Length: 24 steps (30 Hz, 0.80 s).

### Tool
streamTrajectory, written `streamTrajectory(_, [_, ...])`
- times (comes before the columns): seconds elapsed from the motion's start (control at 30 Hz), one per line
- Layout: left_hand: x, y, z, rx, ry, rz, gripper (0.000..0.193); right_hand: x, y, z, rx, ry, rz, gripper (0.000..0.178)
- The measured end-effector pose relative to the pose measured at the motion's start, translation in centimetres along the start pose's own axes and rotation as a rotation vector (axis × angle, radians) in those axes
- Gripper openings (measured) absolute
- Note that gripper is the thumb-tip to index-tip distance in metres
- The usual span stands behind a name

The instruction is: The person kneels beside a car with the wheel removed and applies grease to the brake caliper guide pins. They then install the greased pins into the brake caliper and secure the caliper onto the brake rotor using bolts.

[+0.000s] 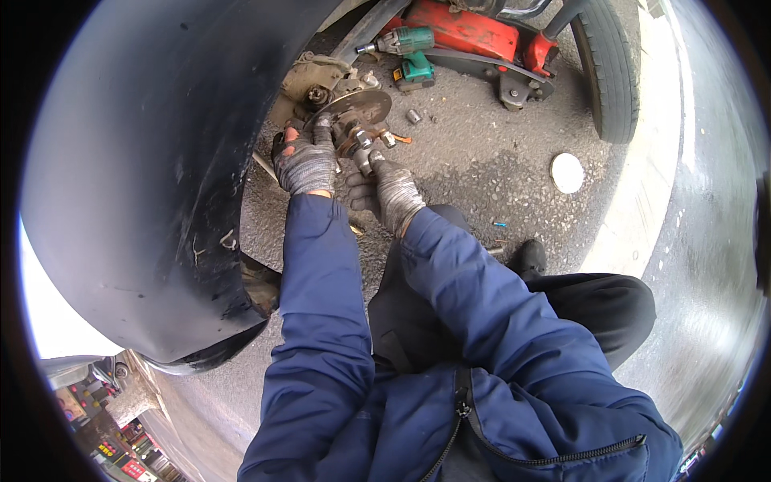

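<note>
Left hand: the left hand (305, 163), in a grey knit glove with dark patches, is curled with its fingers folded over the edge of the brake assembly (347, 108) under the wheel arch; the fingertips press on the metal near the disc.
Right hand: the right hand (388, 186), gloved the same way, is closed around the handle of a metal ratchet tool (363, 150), whose head sits against the lower part of the brake assembly, just beside the left hand.
Car body: a dark fender (152, 161) fills the upper left and curves over the open wheel arch.
Tyre: a black tyre (606, 68) stands upright at the top right, well apart from the hands.
Floor jack: a red floor jack (474, 36) lies on the asphalt beyond the brake assembly.
Brake assembly: a rusty disc and hub, bare of a wheel, directly in front of both hands.
Impact driver: a green cordless driver (409, 52) lies on the ground, touching the jack's frame.
White disc: a round white cap (567, 173) lies on the asphalt to the right, near the tyre.
Socket: a small metal socket (414, 116) lies loose between the driver and the hands.
</note>
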State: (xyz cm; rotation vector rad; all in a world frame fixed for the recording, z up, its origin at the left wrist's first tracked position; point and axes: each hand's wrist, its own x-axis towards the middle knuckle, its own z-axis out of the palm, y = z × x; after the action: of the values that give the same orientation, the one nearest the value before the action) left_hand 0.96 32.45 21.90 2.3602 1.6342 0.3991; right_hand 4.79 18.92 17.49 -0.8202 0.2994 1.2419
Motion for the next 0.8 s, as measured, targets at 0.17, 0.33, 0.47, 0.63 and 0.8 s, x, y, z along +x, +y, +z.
streamTrajectory(0.17, [-0.6,0.3,-0.7,-0.034,-0.034,-0.019,0.074,-0.6,0.6,1.3,-0.365,0.228,-0.325,0.033])
streamTrajectory(0.33, [0.1,-0.4,0.4,-0.028,0.038,0.012,0.074,0.2,0.6,0.3,-0.192,0.096,-0.094,0.033])
streamTrajectory(0.47, [0.0,-0.2,0.5,-0.032,0.042,-0.024,0.071,0.4,0.6,0.2,-0.270,0.121,-0.087,0.035])
streamTrajectory(0.63, [-0.8,0.8,-0.9,0.040,-0.013,-0.029,0.067,-0.1,0.6,0.4,-0.359,0.114,-0.281,0.036])
streamTrajectory(0.8, [-0.8,1.1,-1.1,0.050,0.021,-0.030,0.063,-0.6,0.1,0.1,-0.094,0.058,0.017,0.046])
